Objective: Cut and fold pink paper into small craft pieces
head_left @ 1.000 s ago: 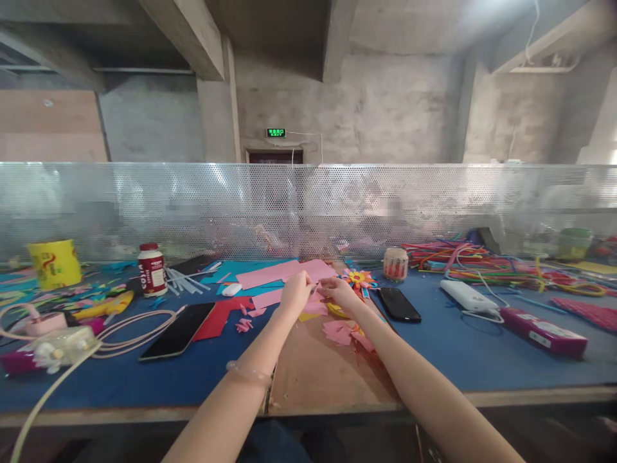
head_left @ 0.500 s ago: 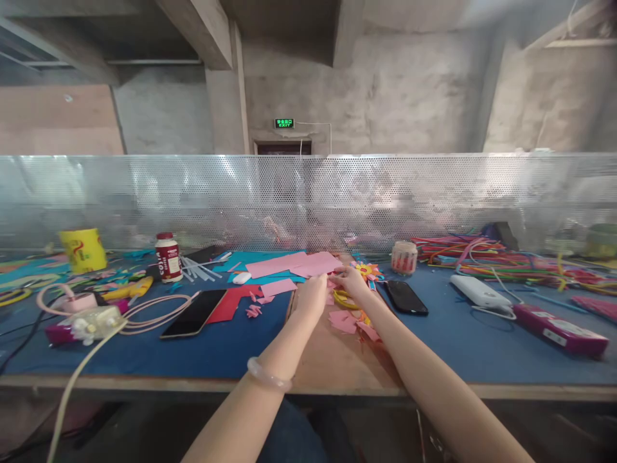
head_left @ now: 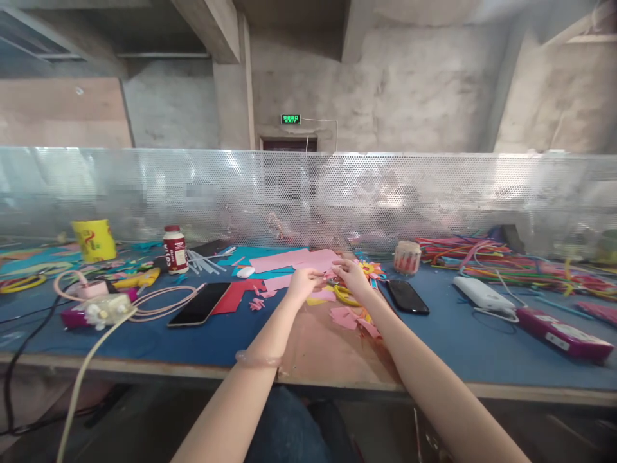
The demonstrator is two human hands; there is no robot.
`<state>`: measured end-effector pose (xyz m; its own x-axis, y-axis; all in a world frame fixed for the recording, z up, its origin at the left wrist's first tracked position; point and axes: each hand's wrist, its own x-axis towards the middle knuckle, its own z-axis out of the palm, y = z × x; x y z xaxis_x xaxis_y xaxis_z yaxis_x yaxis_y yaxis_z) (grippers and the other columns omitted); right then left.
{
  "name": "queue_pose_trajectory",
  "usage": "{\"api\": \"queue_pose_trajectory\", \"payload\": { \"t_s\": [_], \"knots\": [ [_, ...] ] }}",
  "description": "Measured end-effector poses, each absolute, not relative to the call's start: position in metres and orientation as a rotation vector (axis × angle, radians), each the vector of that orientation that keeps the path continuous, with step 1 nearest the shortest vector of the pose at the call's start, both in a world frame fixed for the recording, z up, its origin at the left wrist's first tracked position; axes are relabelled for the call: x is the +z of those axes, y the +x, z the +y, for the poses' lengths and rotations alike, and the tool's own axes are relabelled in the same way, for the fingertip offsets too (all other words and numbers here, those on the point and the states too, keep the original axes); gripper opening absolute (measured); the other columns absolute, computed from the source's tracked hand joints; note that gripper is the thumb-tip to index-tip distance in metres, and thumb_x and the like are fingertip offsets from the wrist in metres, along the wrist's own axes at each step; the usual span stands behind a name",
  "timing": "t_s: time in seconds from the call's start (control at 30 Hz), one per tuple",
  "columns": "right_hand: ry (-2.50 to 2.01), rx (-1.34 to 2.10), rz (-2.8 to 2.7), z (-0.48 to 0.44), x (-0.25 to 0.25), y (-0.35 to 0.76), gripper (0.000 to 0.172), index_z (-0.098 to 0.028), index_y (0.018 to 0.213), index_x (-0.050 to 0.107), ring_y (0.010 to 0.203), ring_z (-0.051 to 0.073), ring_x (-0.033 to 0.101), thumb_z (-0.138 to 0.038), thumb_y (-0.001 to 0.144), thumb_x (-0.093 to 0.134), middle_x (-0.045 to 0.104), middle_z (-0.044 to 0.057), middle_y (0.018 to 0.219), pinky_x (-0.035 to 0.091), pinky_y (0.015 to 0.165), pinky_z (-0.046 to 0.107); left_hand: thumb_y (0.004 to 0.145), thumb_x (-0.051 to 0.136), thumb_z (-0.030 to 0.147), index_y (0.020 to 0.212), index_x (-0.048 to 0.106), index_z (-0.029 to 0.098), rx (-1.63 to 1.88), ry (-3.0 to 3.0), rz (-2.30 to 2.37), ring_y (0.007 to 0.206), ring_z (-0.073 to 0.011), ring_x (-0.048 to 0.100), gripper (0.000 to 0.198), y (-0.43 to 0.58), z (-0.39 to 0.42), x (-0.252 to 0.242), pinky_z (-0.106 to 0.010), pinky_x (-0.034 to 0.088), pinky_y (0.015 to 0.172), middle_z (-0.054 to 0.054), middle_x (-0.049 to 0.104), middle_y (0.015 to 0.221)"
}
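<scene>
Item: 1 small pink paper piece point(head_left: 329, 274), showing between the 2 hands at the middle of the desk point(head_left: 216, 350); its long axis is not reading clearly at this size.

Hands: left hand point(head_left: 304, 285) is pointing right, toward the piece; right hand point(head_left: 351, 276) is pointing left, toward it. Fingertips are facing each other across it, neither hand standing clearly nearer. Both are keeping a narrow finger gap; whether either is gripping the piece, cannot tell.

Just near of the right hand: yellow loops point(head_left: 346, 296), partly hiding behind the wrist side; nearer again, pink scraps point(head_left: 344, 317) are lying loose on a wooden board point(head_left: 332, 360).

Far side: 1 pink sheet point(head_left: 315, 259) is lying beyond the fingertips.

Right: 1 paper flower point(head_left: 368, 269) is sitting just beside the right hand; 1 black phone point(head_left: 407, 296) is lying farther right.
</scene>
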<state>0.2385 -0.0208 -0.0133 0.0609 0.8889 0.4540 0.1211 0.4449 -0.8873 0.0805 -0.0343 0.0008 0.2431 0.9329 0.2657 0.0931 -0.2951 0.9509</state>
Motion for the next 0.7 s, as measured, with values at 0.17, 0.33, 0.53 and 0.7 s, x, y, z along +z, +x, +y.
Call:
{"api": "queue_pose_trajectory", "payload": {
  "t_s": [0.17, 0.33, 0.53, 0.7],
  "knots": [
    [-0.922, 0.756, -1.431, -0.017, -0.014, 0.242, 0.038, -0.015, 0.096, 0.06, 0.058, 0.01, 0.055, -0.041, 0.068, 0.064, 0.059, -0.001, 0.067, 0.044, 0.054, 0.022, 0.067, 0.069, 0.009, 0.077, 0.065, 0.01, 1.189, 1.385, 0.865, 0.069, -0.0211, 0.068, 0.011, 0.077, -0.044, 0.009, -0.039, 0.052, 0.079, -0.009, 0.07, 0.069],
    [-0.835, 0.857, -1.417, -0.021, -0.008, 0.241, 0.04, -0.016, 0.096, 0.06, 0.064, 0.011, 0.058, -0.039, 0.064, 0.068, 0.062, 0.0, 0.072, 0.046, 0.059, 0.023, 0.068, 0.065, 0.005, 0.078, 0.064, 0.01, 1.175, 1.288, 0.744, 0.07, -0.0192, 0.068, 0.011, 0.072, -0.05, 0.015, -0.039, 0.05, 0.085, -0.008, 0.071, 0.072],
    [-0.789, 0.936, -1.457, -0.032, 0.0, 0.239, 0.041, -0.017, 0.097, 0.061, 0.064, 0.011, 0.058, -0.034, 0.062, 0.072, 0.06, -0.001, 0.071, 0.047, 0.062, 0.024, 0.063, 0.071, 0.009, 0.081, 0.065, 0.008, 1.033, 1.221, 0.645, 0.078, -0.0203, 0.068, 0.019, 0.061, -0.049, 0.017, -0.036, 0.048, 0.088, -0.012, 0.071, 0.078],
    [-0.809, 0.984, -1.462, -0.034, -0.001, 0.239, 0.042, -0.017, 0.1, 0.06, 0.065, 0.011, 0.058, -0.031, 0.062, 0.072, 0.057, -0.002, 0.071, 0.047, 0.062, 0.023, 0.068, 0.065, 0.011, 0.075, 0.063, 0.009, 1.034, 1.233, 0.698, 0.075, -0.0201, 0.068, 0.008, 0.062, -0.047, 0.016, -0.037, 0.049, 0.086, -0.01, 0.071, 0.074]
  ]
}}
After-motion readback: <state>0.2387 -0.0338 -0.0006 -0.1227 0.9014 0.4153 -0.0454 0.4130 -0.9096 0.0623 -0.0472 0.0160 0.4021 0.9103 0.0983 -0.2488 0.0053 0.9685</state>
